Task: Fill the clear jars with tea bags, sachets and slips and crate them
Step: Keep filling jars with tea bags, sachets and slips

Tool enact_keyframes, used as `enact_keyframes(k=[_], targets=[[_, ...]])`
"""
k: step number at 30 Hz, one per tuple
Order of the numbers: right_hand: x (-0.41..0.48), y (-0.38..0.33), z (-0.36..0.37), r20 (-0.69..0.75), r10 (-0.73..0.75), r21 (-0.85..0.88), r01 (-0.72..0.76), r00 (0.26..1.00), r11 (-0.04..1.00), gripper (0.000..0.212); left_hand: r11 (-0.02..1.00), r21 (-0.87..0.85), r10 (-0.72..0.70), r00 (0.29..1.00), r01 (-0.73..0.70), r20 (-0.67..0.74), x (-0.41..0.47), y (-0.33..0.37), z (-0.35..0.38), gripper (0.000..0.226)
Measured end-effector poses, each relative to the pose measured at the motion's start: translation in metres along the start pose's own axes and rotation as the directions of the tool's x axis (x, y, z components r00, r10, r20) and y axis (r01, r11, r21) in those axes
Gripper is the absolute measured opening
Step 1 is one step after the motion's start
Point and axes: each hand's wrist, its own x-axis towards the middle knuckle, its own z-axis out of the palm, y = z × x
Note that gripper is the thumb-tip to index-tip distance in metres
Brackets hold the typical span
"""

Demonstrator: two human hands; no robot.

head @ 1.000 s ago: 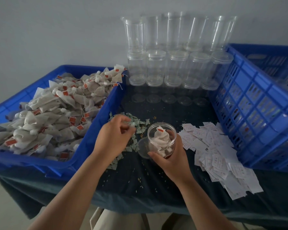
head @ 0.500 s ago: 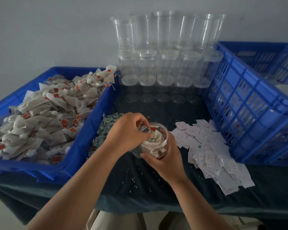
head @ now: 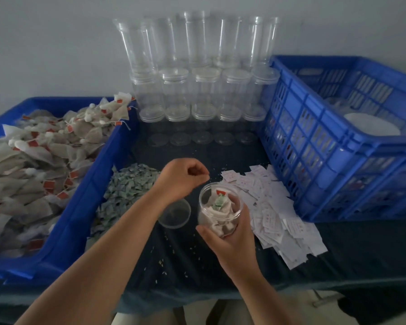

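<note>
**Jar fill: sachet in, slip step judged next**

A small clear plastic jar [head: 217, 214] was gripped by the right hand [head: 232, 245]. Its fingers [head: 242, 214] were wrapped round the far wall and the thumb was set on the near side. The mouth was tilted toward the person. Pale tea bags and one green-printed sachet [head: 218, 201] were seen inside, just under the rim.

The left hand [head: 182, 179] was held just up-left of the jar mouth. Its fingers [head: 198, 168] were curled into a loose fist, and nothing was seen in them.

Tea-bag and sachet stages were judged done, as no slip could be made out in the jar.

Next move, as judged:
- **Slip:** one slip is to be pinched from the heap of white paper slips [head: 274, 207], just right of the right fingers. The slips were overlapped, so a single one must be separated.
- **Lid:** the clear round lid [head: 174, 213], lying just below the left fingers, is then to be fitted.
- **Crating:** the jar is to be moved to the blue slotted plastic crate [head: 338, 160], well right of both hands.

The pile of green sachets [head: 129, 184] lay just left of the left fingers.
</note>
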Motion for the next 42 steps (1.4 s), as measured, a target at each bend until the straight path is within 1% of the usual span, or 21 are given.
enact_keyframes(k=[1, 3, 5, 6, 9, 11, 12, 14, 16, 18, 20, 22, 25, 26, 28, 30, 31, 33, 36, 39, 42], targets=[[-0.001, -0.001, 0.001, -0.011, 0.005, 0.002, -0.005, 1.0, 1.0, 0.08, 0.997, 0.065, 0.022, 0.994, -0.029, 0.106, 0.007, 0.001, 0.009, 0.009], [0.0, -0.002, 0.002, -0.017, 0.0, 0.012, 0.0, 1.0, 1.0, 0.081, 0.976, 0.169, 0.078, 0.945, -0.137, 0.317, 0.02, -0.001, 0.026, 0.019], [0.001, -0.002, 0.001, 0.004, -0.004, 0.023, 0.004, 1.0, 1.0, 0.085, 0.928, 0.249, 0.14, 0.88, -0.276, 0.454, 0.033, -0.003, 0.039, 0.027], [0.001, -0.002, 0.001, 0.019, -0.003, 0.017, 0.002, 1.0, 1.0, 0.087, 0.907, 0.28, 0.15, 0.861, -0.315, 0.486, 0.041, -0.006, 0.046, 0.026], [0.003, -0.005, -0.001, 0.052, -0.028, -0.037, 0.03, 0.998, 0.999, 0.083, 0.873, 0.374, 0.099, 0.865, -0.313, 0.492, 0.06, -0.012, 0.058, 0.022], [0.005, -0.005, -0.001, 0.073, -0.039, -0.049, 0.042, 0.997, 0.998, 0.083, 0.881, 0.382, 0.082, 0.884, -0.28, 0.46, 0.065, -0.016, 0.061, 0.019], [0.006, -0.004, -0.001, 0.081, -0.035, -0.044, 0.039, 0.996, 0.998, 0.085, 0.897, 0.361, 0.085, 0.901, -0.255, 0.425, 0.066, -0.02, 0.061, 0.017], [0.006, -0.001, -0.002, 0.086, -0.03, -0.04, 0.034, 0.996, 0.999, 0.087, 0.943, 0.278, 0.081, 0.935, -0.185, 0.346, 0.061, -0.024, 0.059, 0.022], [0.006, 0.0, -0.003, 0.072, -0.034, -0.046, 0.037, 0.997, 0.998, 0.086, 0.974, 0.192, 0.059, 0.952, -0.122, 0.302, 0.054, -0.025, 0.052, 0.015], [0.006, -0.001, -0.004, 0.068, -0.032, -0.038, 0.034, 0.997, 0.999, 0.083, 0.992, 0.109, 0.039, 0.964, -0.07, 0.263, 0.047, -0.023, 0.042, 0.024], [0.006, -0.001, -0.003, 0.072, -0.035, -0.046, 0.039, 0.997, 0.998, 0.082, 0.996, 0.083, 0.013, 0.974, -0.032, 0.227, 0.043, -0.022, 0.034, 0.026], [0.006, -0.002, -0.002, 0.084, -0.03, -0.042, 0.034, 0.996, 0.999, 0.083, 0.991, 0.134, -0.017, 0.977, -0.012, 0.214, 0.041, -0.021, 0.029, 0.027], [0.005, -0.002, -0.001, 0.101, -0.029, -0.043, 0.034, 0.994, 0.998, 0.081, 0.983, 0.182, -0.069, 0.97, 0.026, 0.234, 0.037, -0.019, 0.027, 0.041], [0.004, -0.003, 0.0, 0.102, -0.033, -0.052, 0.038, 0.994, 0.998, 0.081, 0.98, 0.195, -0.081, 0.974, 0.039, 0.212, 0.035, -0.019, 0.026, 0.042], [0.004, -0.003, 0.0, 0.105, -0.032, -0.062, 0.039, 0.994, 0.997, 0.081, 0.983, 0.169, -0.095, 0.991, 0.078, 0.095, 0.031, -0.018, 0.017, 0.029], [0.004, -0.004, 0.0, 0.107, -0.029, -0.062, 0.035, 0.994, 0.997, 0.081, 0.993, 0.04, -0.111, 0.994, 0.111, -0.007, 0.024, -0.011, 0.002, 0.01], [0.005, -0.004, 0.0, 0.106, -0.028, -0.064, 0.035, 0.994, 0.997, 0.081, 0.994, -0.002, -0.111, 0.994, 0.111, -0.025, 0.021, -0.006, -0.008, 0.008], [0.006, -0.004, -0.002, 0.107, -0.027, -0.063, 0.034, 0.994, 0.997, 0.08, 0.994, -0.056, -0.09, 0.996, 0.091, 0.019, 0.012, 0.005, -0.029, 0.008], [0.005, -0.003, -0.004, 0.115, -0.012, -0.05, 0.018, 0.993, 0.999, 0.08, 0.993, -0.114, 0.006, 0.968, 0.023, 0.25, -0.009, 0.022, -0.061, 0.011], [0.004, -0.002, -0.003, 0.131, 0.026, -0.023, -0.024, 0.991, 0.999, 0.085, 0.991, 0.036, 0.106, 0.915, -0.13, 0.39, -0.029, 0.037, -0.069, 0.008], [0.003, -0.004, -0.001, 0.138, 0.039, -0.017, -0.037, 0.99, 0.999, 0.086, 0.958, 0.168, 0.14, 0.893, -0.231, 0.427, -0.037, 0.043, -0.055, 0.004]])
